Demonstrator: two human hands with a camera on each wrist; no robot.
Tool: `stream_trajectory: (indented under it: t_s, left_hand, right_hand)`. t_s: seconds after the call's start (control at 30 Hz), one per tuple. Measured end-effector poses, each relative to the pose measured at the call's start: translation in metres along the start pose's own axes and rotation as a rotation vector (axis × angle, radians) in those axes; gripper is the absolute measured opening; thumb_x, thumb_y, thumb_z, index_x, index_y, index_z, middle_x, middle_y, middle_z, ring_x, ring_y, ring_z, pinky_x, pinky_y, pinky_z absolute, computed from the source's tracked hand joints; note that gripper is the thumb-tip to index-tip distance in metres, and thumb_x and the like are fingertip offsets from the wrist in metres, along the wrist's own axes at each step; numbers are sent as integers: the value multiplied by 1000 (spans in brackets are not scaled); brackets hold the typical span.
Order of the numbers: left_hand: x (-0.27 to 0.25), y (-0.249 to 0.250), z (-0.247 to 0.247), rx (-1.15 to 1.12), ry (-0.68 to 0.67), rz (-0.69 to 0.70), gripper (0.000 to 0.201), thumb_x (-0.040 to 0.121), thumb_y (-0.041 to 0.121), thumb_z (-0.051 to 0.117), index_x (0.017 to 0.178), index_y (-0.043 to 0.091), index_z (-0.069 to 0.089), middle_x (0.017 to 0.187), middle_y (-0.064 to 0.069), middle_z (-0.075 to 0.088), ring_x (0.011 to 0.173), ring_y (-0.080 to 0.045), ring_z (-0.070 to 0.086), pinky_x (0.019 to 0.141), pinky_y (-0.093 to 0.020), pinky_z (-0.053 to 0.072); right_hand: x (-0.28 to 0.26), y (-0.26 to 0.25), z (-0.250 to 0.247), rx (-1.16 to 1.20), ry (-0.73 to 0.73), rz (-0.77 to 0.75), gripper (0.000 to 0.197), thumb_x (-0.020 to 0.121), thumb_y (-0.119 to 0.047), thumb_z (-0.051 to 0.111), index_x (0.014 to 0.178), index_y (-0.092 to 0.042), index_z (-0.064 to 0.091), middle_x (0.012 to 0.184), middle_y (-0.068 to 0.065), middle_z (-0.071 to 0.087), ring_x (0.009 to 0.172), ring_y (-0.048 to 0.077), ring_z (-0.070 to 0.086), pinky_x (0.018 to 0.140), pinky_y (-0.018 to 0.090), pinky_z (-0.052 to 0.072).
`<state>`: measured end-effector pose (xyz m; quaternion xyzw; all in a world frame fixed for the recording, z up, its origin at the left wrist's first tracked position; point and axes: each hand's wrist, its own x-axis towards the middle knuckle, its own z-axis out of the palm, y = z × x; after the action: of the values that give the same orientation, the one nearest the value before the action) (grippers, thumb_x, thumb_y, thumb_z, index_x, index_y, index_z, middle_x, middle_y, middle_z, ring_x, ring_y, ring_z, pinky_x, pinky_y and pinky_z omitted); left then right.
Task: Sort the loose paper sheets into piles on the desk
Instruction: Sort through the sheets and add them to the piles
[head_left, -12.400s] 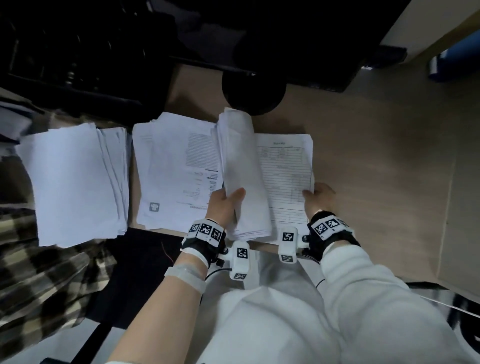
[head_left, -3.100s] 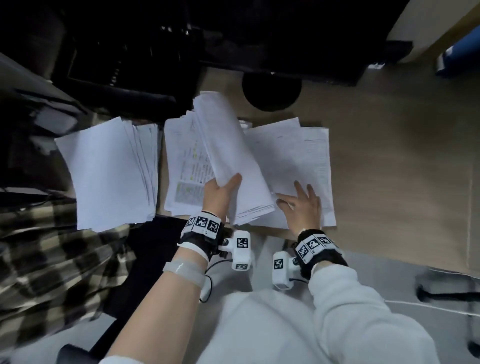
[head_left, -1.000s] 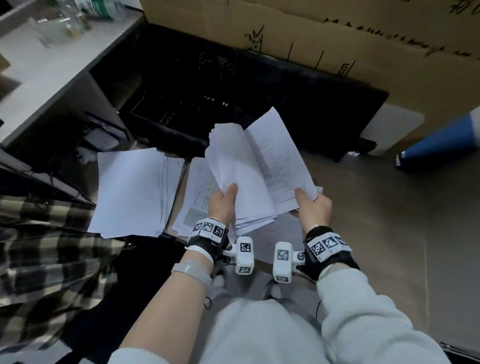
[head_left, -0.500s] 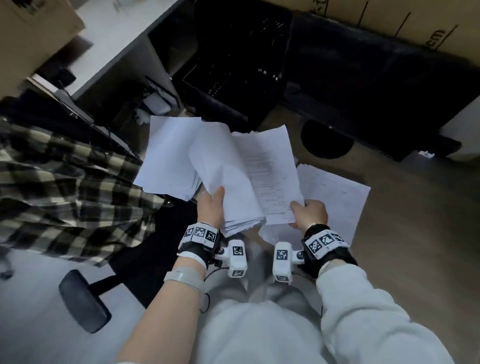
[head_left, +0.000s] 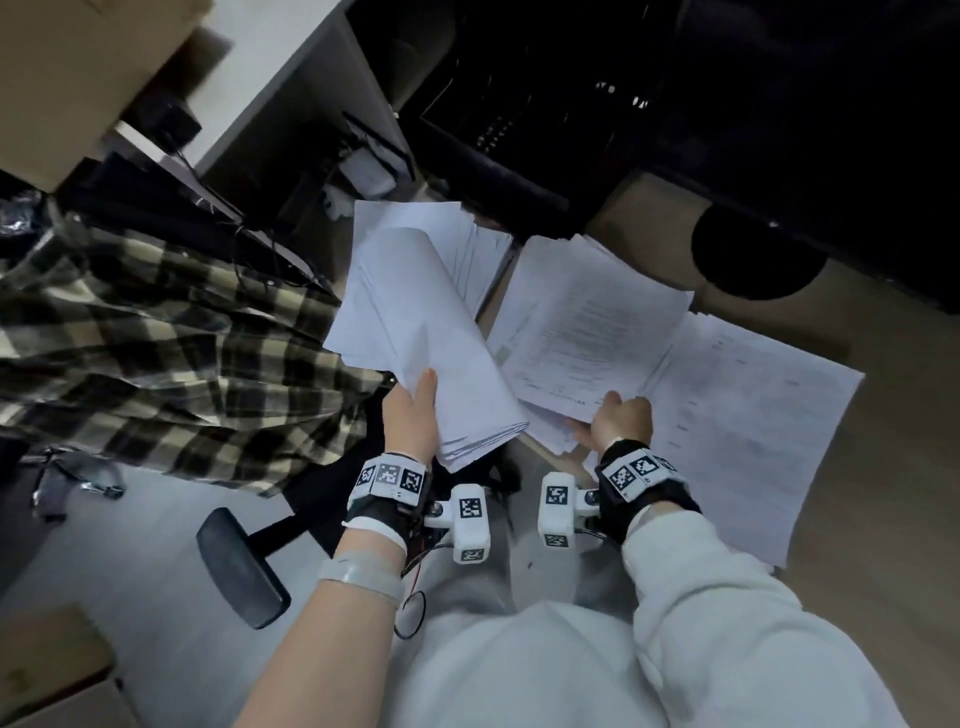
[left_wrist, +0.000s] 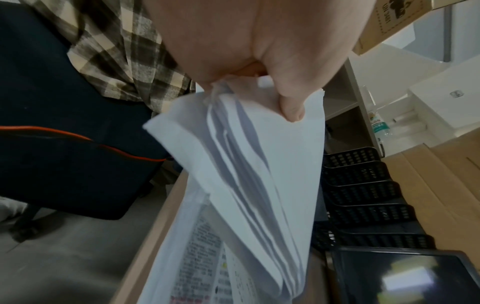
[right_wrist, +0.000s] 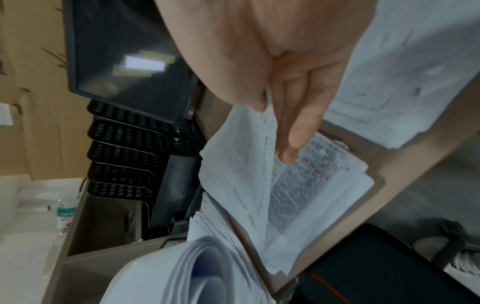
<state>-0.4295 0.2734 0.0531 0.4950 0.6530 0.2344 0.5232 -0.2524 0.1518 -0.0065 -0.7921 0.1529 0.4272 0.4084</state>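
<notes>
My left hand (head_left: 413, 410) grips a thick, curled bundle of white sheets (head_left: 423, 332) by its near edge, the thumb (left_wrist: 291, 111) pressed on top; the bundle (left_wrist: 249, 168) hangs above the desk edge. My right hand (head_left: 621, 418) pinches the near edge of a printed sheet (head_left: 587, 332) lying over the middle pile (right_wrist: 317, 185). In the right wrist view the right hand (right_wrist: 272, 117) holds that sheet (right_wrist: 239, 164) slightly lifted. A left pile (head_left: 472, 244) shows behind the bundle. A right pile (head_left: 748, 415) lies flat on the wooden desk (head_left: 883, 467).
A plaid shirt (head_left: 156, 338) drapes over a chair at the left, with its armrest (head_left: 239, 566) below. Black mesh file trays (left_wrist: 363, 195) and a dark monitor (right_wrist: 124, 51) stand behind the piles. The monitor's round base (head_left: 758, 254) sits at the back right.
My right hand has carried the printed sheet down from beside the bundle to the middle pile. The left hand still holds the bundle. The head view has swung down and left.
</notes>
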Motion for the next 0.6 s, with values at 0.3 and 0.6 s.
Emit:
stream_trajectory:
  t_s: [0.3, 0.6]
  left_hand:
    - [63, 2, -14, 36, -260, -10, 10, 101, 19, 56, 102, 13, 63, 97, 4, 69, 98, -17, 66, 87, -28, 50]
    - [57, 25, 16, -133, -393, -171, 46, 103, 48, 39, 114, 12, 65, 111, -5, 72, 104, -21, 69, 95, -35, 52]
  right_hand:
    - [-3, -8, 53, -177, 185, -29, 77, 91, -22, 64, 153, -6, 20, 150, 20, 41, 131, 39, 47, 104, 43, 43]
    - [-56, -45, 49, -287, -609, -595, 88, 72, -30, 88, 146, -46, 42, 164, -18, 11, 147, -3, 14, 118, 24, 19]
